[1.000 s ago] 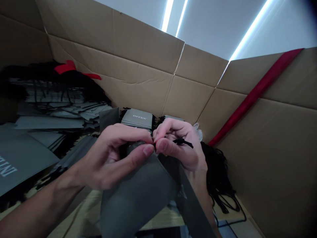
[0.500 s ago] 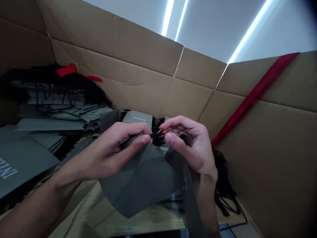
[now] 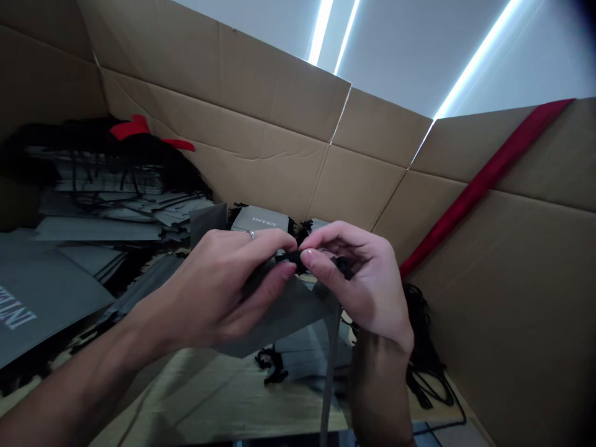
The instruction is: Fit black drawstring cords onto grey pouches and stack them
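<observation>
Your left hand (image 3: pixel 212 288) and right hand (image 3: pixel 361 279) pinch a black cord (image 3: pixel 291 257) at the top of a grey bag (image 3: pixel 288 313), the cord mostly hidden between them

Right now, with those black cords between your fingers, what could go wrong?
The black cord is pinched only at the fingertips of your left hand and right hand, so it might slip. The grey pouch hangs loosely below and could tug on it. The ring on your left hand might also snag the cord.
</observation>
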A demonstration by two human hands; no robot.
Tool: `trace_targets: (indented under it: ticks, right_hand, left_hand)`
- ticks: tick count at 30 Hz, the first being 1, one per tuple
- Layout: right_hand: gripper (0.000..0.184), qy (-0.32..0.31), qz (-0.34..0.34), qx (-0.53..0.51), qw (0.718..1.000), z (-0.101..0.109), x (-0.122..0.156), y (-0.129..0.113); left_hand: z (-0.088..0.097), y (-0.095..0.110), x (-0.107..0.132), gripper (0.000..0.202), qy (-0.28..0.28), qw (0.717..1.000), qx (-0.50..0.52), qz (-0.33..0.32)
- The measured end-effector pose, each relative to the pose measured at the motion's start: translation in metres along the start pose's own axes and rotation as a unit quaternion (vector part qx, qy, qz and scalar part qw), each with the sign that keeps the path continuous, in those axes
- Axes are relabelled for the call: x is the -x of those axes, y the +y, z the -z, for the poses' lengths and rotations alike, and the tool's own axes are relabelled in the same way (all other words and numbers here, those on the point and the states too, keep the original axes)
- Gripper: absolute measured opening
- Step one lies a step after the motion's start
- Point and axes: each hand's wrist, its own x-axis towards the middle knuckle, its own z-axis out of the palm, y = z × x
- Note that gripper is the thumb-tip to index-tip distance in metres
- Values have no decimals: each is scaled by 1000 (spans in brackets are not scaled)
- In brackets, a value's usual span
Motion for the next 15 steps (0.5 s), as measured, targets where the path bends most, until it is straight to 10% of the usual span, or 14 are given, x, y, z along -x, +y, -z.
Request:
trace_targets:
  ticks: [15]
  right_hand:
    - [15, 16, 45, 18, 999, -4, 0, 1]
  left_hand:
    - [-8, -4, 1, 8, 53, 991, -87, -85]
